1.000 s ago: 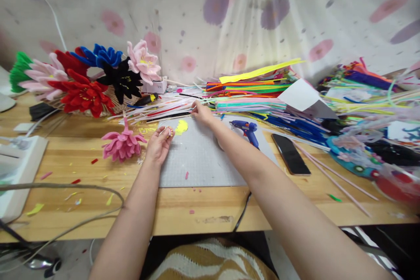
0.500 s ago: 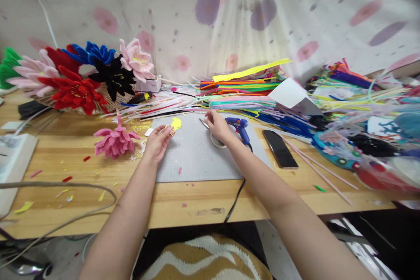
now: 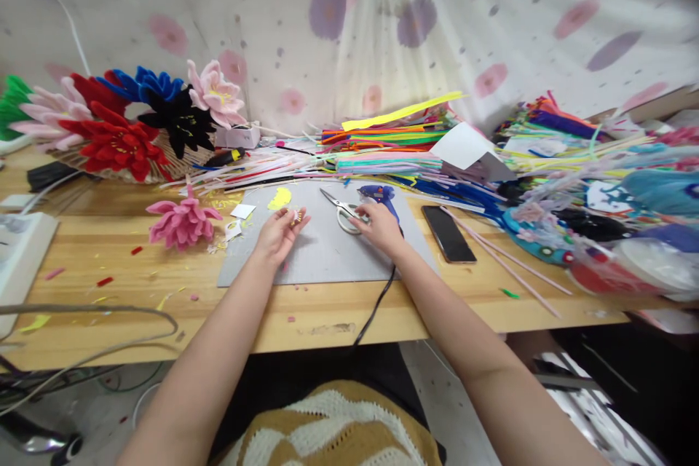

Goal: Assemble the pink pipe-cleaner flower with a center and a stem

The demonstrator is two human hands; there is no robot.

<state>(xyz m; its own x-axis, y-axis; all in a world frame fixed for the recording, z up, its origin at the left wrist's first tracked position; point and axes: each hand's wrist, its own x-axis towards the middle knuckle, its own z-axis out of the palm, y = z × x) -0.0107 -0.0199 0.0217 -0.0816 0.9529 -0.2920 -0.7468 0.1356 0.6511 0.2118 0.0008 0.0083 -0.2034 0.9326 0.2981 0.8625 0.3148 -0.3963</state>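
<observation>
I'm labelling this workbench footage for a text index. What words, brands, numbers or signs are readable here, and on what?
None can be read.
Blue glue gun: any marking is too small to read.
White card with blue marks: too blurred to tell whether they are letters.
Small pale box: no legible print.
Phone: dark screen, no readable text.

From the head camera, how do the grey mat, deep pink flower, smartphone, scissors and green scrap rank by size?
1. Grey mat
2. Deep pink flower
3. Smartphone and scissors: too close to rank; the right hand partly hides the scissors
4. Green scrap
</observation>
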